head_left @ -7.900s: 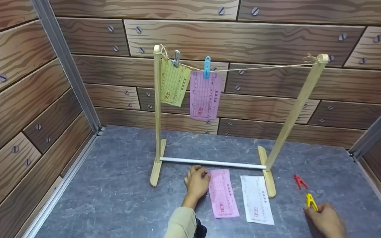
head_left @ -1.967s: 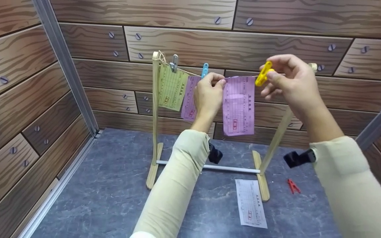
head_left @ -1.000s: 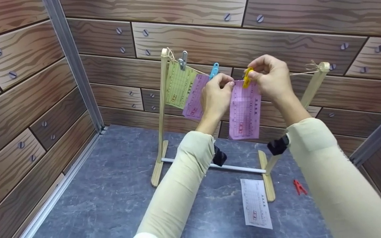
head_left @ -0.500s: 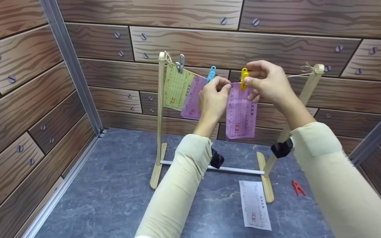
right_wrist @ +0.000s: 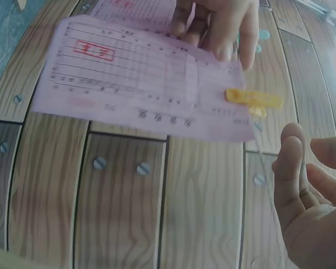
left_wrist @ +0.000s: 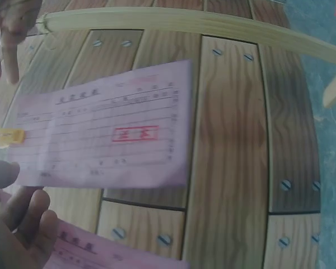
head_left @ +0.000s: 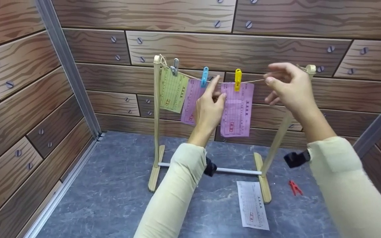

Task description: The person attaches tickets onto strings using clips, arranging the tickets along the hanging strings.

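A pink printed slip (head_left: 236, 112) hangs from the string, held at its top edge by a yellow clothespin (head_left: 238, 80). My left hand (head_left: 208, 107) is at the slip's left edge, index finger extended and thumb tip close to the paper; nothing is gripped in it. To the right of the clothespin, my right hand (head_left: 291, 86) is in the air, fingers loosely bent and holding nothing. The right wrist view shows a gap between the yellow clothespin (right_wrist: 253, 98) and the right hand's fingertips (right_wrist: 291, 147).
A blue clothespin (head_left: 204, 77) holds another pink slip (head_left: 190, 99), partly behind the left hand. A grey clip (head_left: 175, 67) holds a yellow-green slip (head_left: 174, 91). A white slip (head_left: 252, 205) and red clothespin (head_left: 295, 187) lie on the table by the wooden stand (head_left: 157, 115).
The second pink slip went from table to string, and the yellow clothespin was put on it. In the last half second the right hand let go and moved right; the left hand loosened its pinch.
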`<action>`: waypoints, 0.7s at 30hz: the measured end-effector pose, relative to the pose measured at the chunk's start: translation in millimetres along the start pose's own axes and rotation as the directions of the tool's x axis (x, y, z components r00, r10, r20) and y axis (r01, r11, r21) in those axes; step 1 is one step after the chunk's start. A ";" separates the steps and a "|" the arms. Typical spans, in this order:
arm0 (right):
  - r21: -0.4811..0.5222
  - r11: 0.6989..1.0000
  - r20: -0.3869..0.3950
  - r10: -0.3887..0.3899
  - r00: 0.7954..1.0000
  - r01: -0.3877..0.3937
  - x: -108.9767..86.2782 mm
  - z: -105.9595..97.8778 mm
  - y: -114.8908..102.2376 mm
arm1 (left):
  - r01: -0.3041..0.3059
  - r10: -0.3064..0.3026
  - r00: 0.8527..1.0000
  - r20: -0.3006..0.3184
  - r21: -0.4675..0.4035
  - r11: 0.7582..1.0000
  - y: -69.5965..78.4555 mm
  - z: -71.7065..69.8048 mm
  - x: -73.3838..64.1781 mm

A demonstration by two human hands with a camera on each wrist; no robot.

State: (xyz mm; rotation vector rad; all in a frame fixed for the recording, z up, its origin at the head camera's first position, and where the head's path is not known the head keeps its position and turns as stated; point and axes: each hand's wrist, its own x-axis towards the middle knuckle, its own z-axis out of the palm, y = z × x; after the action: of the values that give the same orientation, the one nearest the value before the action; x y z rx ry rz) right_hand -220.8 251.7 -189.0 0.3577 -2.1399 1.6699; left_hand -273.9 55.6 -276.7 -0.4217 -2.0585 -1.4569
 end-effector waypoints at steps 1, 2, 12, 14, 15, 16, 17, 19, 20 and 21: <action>0.016 1.000 -0.006 -0.005 1.000 0.005 -2.7 -3.7 3.6 | -0.013 0.013 1.000 0.005 0.004 1.000 -3.2 0.6 -2.4; 0.026 1.000 -0.015 -0.014 1.000 0.014 -5.4 -7.4 7.6 | -0.031 0.030 0.999 0.009 0.011 0.999 -6.6 1.1 -4.9; 0.117 0.989 -0.141 -0.077 0.987 0.094 -34.4 -44.4 55.8 | -0.175 0.172 0.983 0.068 0.040 0.984 -35.7 5.6 -29.5; 0.139 0.987 -0.148 -0.059 0.987 0.080 -40.1 -51.6 66.9 | -0.197 0.196 0.977 0.084 0.005 0.980 -42.6 7.5 -34.3; 0.153 0.986 -0.155 -0.048 0.987 0.072 -43.3 -54.7 72.5 | -0.206 0.207 0.974 0.090 -0.022 0.978 -46.2 8.7 -36.6; 0.168 0.984 -0.162 -0.036 0.986 0.064 -46.7 -57.5 78.2 | -0.212 0.217 0.971 0.097 -0.052 0.976 -49.8 10.0 -39.2; 0.188 0.981 -0.170 -0.022 0.985 0.054 -50.4 -60.0 84.2 | -0.217 0.224 0.969 0.101 -0.080 0.973 -53.6 11.4 -41.8; 0.235 0.971 -0.181 0.011 0.983 0.033 -58.2 -64.6 96.9 | -0.218 0.233 0.966 0.111 -0.133 0.967 -60.7 14.4 -47.3; 0.255 0.967 -0.187 0.030 0.982 0.019 -62.3 -66.8 103.7 | -0.214 0.232 0.966 0.116 -0.148 0.966 -64.2 16.1 -50.6; 0.273 0.962 -0.190 0.051 0.980 0.003 -66.5 -69.4 110.5 | -0.213 0.233 0.965 0.122 -0.158 0.964 -67.6 17.9 -53.8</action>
State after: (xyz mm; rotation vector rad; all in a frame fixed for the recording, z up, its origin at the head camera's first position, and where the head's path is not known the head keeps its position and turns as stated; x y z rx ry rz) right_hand -199.3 343.9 -300.8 0.2337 -1.7839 1.9329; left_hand -274.3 52.1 -364.9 -0.8096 -1.9432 -1.4769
